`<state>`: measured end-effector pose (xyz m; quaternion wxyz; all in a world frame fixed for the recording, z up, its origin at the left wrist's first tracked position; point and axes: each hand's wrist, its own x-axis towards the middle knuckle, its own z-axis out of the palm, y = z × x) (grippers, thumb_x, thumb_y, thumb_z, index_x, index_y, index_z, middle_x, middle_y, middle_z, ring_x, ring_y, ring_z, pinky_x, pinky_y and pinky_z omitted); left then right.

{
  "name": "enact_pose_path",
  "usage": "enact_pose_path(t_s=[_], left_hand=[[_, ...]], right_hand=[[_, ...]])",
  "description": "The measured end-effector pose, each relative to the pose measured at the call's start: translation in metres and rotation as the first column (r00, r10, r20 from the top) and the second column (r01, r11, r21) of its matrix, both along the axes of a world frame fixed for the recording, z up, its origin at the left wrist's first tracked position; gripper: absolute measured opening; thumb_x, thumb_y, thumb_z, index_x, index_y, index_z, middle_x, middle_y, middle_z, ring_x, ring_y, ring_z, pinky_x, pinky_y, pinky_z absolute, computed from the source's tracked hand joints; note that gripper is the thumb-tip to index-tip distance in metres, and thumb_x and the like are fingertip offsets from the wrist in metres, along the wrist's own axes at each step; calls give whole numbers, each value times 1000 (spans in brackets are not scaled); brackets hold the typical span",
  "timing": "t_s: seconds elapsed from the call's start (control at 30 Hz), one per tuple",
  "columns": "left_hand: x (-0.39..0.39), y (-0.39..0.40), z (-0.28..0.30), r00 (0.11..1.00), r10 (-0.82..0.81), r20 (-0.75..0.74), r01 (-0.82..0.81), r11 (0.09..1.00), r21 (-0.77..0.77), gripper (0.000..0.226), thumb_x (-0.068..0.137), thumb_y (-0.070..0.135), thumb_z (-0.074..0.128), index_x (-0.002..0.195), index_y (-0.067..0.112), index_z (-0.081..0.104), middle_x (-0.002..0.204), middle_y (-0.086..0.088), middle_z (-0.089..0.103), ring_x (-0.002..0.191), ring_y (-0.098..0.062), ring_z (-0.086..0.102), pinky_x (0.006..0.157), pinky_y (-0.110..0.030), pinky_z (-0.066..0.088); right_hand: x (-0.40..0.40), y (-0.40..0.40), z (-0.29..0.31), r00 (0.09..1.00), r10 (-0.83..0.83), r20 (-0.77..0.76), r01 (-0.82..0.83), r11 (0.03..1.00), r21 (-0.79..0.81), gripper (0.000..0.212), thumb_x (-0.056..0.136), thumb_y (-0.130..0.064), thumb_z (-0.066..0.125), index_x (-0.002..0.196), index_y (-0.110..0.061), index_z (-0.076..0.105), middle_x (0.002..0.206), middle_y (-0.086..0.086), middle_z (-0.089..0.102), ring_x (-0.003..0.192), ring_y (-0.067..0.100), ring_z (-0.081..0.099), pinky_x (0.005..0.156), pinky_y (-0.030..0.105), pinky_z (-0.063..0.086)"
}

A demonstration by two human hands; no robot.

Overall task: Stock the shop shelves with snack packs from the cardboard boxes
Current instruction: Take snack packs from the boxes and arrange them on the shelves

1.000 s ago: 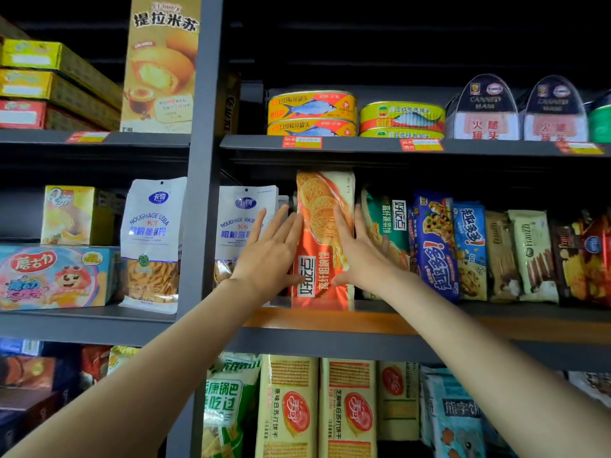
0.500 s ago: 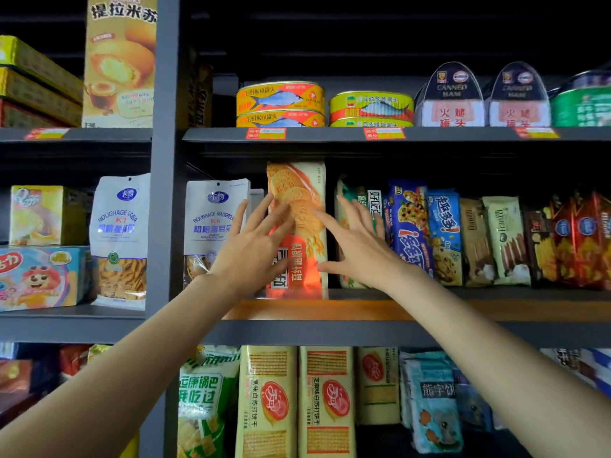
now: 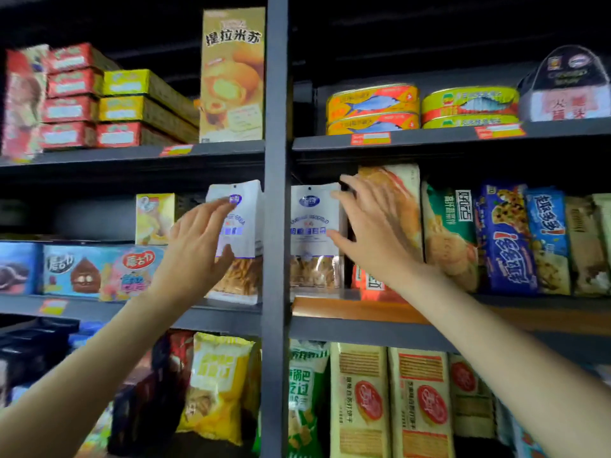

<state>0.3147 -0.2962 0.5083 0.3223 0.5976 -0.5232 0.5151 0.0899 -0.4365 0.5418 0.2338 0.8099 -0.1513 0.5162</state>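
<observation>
left hand [image 3: 195,249]: fingers spread, holding nothing, in front of the left white pouch [image 3: 238,241] | right hand [image 3: 373,233]: fingers spread (thumb low), at right white pouch [image 3: 312,236] and over the orange biscuit pack [image 3: 401,206]; contact unclear | all three upright on middle shelf [image 3: 330,307], either side of grey post [image 3: 276,226]

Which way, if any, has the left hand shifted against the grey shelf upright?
Yes. The left hand moved left across the grey shelf upright, from the orange biscuit pack to a white pouch.
</observation>
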Motion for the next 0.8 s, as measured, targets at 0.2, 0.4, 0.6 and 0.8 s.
enact_pose_path(t_s=[0.2,0.4,0.6,0.8], left_hand=[[51,11,-4,981,191,15,-185,927,327,106,71,36,76,149,20,7,153,-24,14,140,-37,20,111,-52,19],[61,3,2,940,324,-109,-234,842,485,104,81,55,58,147,22,-16,155,-10,15,145,-27,-2,115,-45,-6],[58,-16,4,965,234,-118,-168,898,406,98,83,47,60,148,23,-9,140,-6,40,138,-25,21,114,-46,-7],[65,-35,0,940,341,-34,-309,885,348,81,91,38,52,149,20,-2,132,-3,50,130,-25,34,116,-40,0]], right_hand=[[53,80,11,989,-16,-145,-10,985,-174,61,84,-34,61,135,-6,44,141,14,40,130,27,35,115,46,3],[137,102,-3,530,-728,-435,590,685,-428,49,101,-26,30,144,-4,29,148,20,34,140,36,24,111,54,-12],[167,78,-12,407,-826,-390,702,556,-445,61,101,-32,27,148,1,9,149,22,30,140,41,23,108,56,-17],[181,60,-20,443,-819,-365,705,569,-423,62,100,-27,34,147,5,8,148,29,26,138,45,23,109,57,-12]])
